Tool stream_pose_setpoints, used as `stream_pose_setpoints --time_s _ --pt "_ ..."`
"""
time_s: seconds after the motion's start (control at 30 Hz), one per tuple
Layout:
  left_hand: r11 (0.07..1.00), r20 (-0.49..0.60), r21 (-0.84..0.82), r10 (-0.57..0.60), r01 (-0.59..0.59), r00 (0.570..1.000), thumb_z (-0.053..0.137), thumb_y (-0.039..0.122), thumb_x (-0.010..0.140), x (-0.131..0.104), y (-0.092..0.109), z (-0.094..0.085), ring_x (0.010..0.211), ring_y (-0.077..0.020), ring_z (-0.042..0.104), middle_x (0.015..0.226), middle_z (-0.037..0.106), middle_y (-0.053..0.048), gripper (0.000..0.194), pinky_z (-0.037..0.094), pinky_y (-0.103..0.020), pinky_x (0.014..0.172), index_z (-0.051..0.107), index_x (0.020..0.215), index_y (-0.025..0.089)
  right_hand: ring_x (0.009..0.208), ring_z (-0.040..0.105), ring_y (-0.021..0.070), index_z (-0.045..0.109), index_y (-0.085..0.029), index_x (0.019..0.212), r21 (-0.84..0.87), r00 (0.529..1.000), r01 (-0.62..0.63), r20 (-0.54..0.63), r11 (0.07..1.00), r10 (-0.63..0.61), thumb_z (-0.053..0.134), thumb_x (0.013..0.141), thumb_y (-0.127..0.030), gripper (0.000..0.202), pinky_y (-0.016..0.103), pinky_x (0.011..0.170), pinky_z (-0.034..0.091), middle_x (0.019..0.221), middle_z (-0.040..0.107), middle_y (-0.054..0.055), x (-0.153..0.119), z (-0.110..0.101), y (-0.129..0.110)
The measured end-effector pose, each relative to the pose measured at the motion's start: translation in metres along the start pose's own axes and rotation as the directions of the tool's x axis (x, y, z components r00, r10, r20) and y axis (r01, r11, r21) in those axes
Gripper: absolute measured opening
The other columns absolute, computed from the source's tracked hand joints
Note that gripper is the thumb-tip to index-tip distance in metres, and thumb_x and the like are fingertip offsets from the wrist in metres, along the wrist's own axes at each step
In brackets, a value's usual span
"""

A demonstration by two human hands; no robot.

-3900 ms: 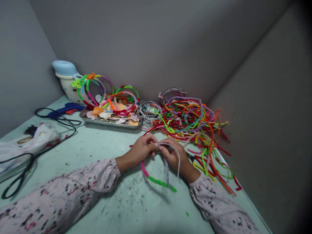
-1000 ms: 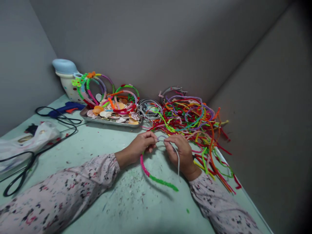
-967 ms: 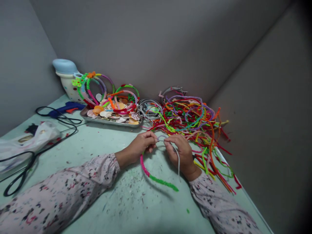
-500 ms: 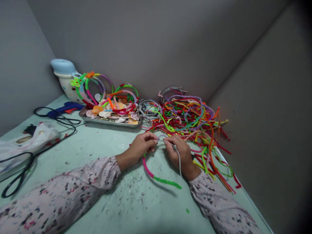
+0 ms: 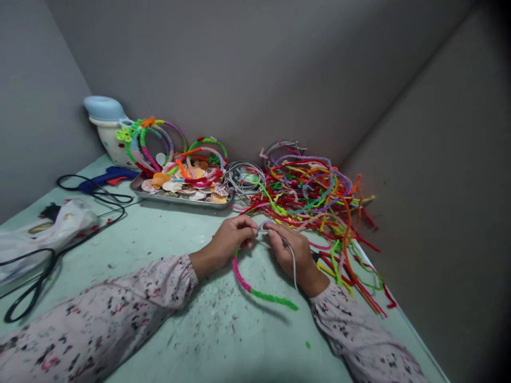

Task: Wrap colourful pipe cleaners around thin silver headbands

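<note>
Just above the table, my left hand [image 5: 232,236] pinches a headband partly wrapped in fuzzy pipe cleaner. Its wrapped part [image 5: 242,274], pink then green, curves down below my left fingers. From there a bare grey band [image 5: 295,266] runs across to my right hand [image 5: 294,249] and bends down past the palm. A lavender pipe cleaner [image 5: 265,222] arches between the fingertips of both hands. My right thumb and fingers are closed at the band and this strand; which of them they grip most firmly is hard to see.
A metal tray [image 5: 179,201] of shells and finished headbands stands at the back. Right of it lie grey bands [image 5: 243,178] and a tangled heap of pipe cleaners [image 5: 303,186]. A blue glue gun [image 5: 106,178], black cord [image 5: 115,213] and plastic bag [image 5: 59,226] lie left.
The lavender strand now shows as a clearer arch between my fingertips. My right fingers have shifted slightly; my left hand stays nearly in place.
</note>
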State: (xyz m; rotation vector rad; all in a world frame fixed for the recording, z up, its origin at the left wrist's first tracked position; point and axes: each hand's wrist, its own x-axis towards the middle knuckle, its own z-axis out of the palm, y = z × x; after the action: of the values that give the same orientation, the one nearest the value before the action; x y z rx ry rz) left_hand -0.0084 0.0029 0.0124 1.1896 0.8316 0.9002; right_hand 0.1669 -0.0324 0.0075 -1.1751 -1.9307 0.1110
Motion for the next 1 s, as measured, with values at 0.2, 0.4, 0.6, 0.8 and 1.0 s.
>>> stream_pose_setpoints --time_s 0.2,0.4,0.6,0.8,1.0 --pt "0.999 0.024 0.031 0.01 -0.01 1.0 0.062 0.02 0.07 -0.0012 0.0028 0.0004 0.046 -0.0066 0.048 0.057 0.053 0.004 0.01 0.034 -0.02 0.046 0.058 0.077 0.014 0.105 0.062 0.0208 0.062 -0.019 0.113 -0.002 1.0 0.018 -0.022 1.0 -0.018 0.049 0.087 -0.02 0.028 0.036 0.092 0.05 0.111 0.067 0.009 0.0008 0.0003 0.0022" --pt "1.0 0.032 0.018 -0.022 0.021 0.999 0.063 0.02 0.068 -0.0019 0.0046 0.0018 0.045 -0.0062 0.048 0.057 0.052 0.004 0.011 0.033 -0.02 0.046 0.058 0.076 0.014 0.106 0.059 0.0208 0.054 -0.023 0.122 0.089 1.0 0.016 0.013 0.996 -0.017 0.048 0.087 -0.017 0.036 0.039 0.091 0.049 0.118 0.061 0.009 0.0012 -0.0023 -0.0017" --pt "1.0 0.025 0.015 -0.003 0.003 1.0 0.065 0.021 0.067 -0.0013 0.0041 0.0016 0.046 -0.0069 0.049 0.06 0.054 0.004 0.014 0.035 -0.021 0.048 0.059 0.078 0.014 0.084 0.061 0.0184 0.056 -0.02 0.098 0.107 0.994 -0.106 -0.013 0.989 0.108 0.052 0.086 -0.023 0.013 0.031 0.074 0.05 0.093 0.063 0.006 0.0005 -0.0003 -0.0018" --pt "0.999 0.026 0.032 0.009 -0.009 1.0 0.062 0.018 0.068 -0.0012 0.0044 0.0011 0.046 -0.0065 0.049 0.06 0.054 0.004 0.011 0.036 -0.02 0.048 0.058 0.077 0.013 0.072 0.056 0.016 0.057 -0.019 0.079 0.083 0.987 -0.139 0.088 0.987 0.131 0.045 0.091 -0.026 0.019 0.028 0.068 0.042 0.075 0.059 0.003 0.0014 -0.0019 -0.0026" --pt "0.993 0.013 0.113 0.026 -0.028 1.0 0.062 0.02 0.069 -0.0028 0.0052 0.002 0.045 -0.0072 0.049 0.057 0.053 0.004 0.01 0.036 -0.02 0.045 0.058 0.076 0.014 0.061 0.054 0.0139 0.059 -0.019 0.076 0.168 0.954 -0.282 0.149 0.945 0.258 0.043 0.093 -0.033 0.027 0.025 0.059 0.041 0.066 0.058 0.0 -0.0008 0.0002 -0.0014"
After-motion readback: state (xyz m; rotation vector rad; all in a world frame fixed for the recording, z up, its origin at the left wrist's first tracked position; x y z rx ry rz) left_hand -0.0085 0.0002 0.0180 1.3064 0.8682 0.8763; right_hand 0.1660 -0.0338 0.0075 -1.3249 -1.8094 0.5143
